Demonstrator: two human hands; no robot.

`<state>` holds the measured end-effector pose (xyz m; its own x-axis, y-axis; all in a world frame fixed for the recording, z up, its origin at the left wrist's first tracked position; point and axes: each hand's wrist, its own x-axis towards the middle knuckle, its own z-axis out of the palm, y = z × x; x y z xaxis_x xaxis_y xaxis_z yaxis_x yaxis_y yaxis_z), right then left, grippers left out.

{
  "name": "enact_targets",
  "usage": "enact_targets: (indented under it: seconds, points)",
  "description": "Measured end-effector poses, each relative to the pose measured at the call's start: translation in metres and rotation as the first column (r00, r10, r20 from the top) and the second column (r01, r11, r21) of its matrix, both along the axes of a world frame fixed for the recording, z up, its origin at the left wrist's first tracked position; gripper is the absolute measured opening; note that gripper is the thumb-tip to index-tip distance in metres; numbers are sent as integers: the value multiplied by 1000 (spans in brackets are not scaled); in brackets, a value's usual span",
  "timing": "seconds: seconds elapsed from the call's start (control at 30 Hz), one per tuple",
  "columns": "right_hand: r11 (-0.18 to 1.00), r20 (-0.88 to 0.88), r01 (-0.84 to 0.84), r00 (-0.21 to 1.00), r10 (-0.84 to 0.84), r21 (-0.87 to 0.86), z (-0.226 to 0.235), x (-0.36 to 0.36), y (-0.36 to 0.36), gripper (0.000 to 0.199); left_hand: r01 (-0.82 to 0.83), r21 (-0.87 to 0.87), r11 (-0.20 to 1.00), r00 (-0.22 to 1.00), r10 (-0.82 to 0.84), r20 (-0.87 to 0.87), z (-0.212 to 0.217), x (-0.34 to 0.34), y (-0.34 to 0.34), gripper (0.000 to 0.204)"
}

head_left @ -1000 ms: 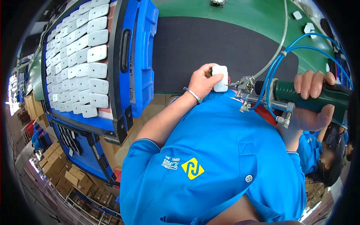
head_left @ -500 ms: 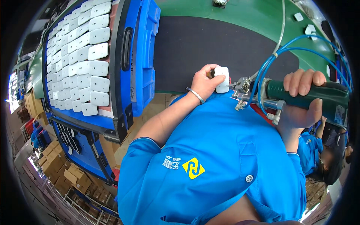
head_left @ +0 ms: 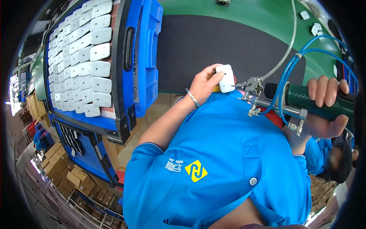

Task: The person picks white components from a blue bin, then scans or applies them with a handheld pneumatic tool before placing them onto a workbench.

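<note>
My left hand [head_left: 203, 84] pinches a small white plate [head_left: 227, 81] with rounded corners, the thumb across its left edge. A dark spot shows near the plate's upper part. Wrapped round the dark green barrel of a pneumatic dispensing gun [head_left: 296, 95] is my right hand [head_left: 327, 100], at the right. The gun's metal head [head_left: 253, 87] points left, its thin tip close by the plate's right edge; whether they touch I cannot tell. Two blue hoses [head_left: 286, 78] and a clear tube [head_left: 291, 42] run from the gun.
At the left, a blue tray [head_left: 110, 128] bears rows of similar white plates [head_left: 101, 68], next to a blue plastic bin [head_left: 146, 76]. A black mat [head_left: 221, 42] covers part of the green table [head_left: 259, 13]. A few white pieces [head_left: 316, 29] lie far right. Another person [head_left: 320, 156] is behind on the right.
My right hand and the gun have shifted right. The white plate has tilted slightly in my left hand, and its dark spot is now visible.
</note>
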<state>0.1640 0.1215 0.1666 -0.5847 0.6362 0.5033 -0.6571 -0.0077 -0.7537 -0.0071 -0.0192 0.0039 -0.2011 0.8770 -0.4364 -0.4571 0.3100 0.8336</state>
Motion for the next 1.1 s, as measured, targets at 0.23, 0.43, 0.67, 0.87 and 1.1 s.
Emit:
enact_targets:
  seconds: [0.23,0.43,0.67,0.87,1.1]
  points:
    - [1000,-6,-20,1000,20,-8,0,-7,-6,50,39,-12,999,998,-40,-58,12,5,3,33]
    - [1000,23,-22,1000,22,-9,0,-8,-8,48,99,-79,992,971,-114,-210,23,5,5,32]
    - [997,68,0,998,5,-73,-9,-16,-12,44,51,-83,995,955,-73,-286,14,4,-1,30]
    - [975,-158,117,977,-147,-187,22,16,-13,45,-276,62,959,956,267,125,-8,-2,-4,29]
    - [975,-112,136,981,-157,-175,21,30,2,40,-334,20,942,935,333,-123,61,-18,-42,29]
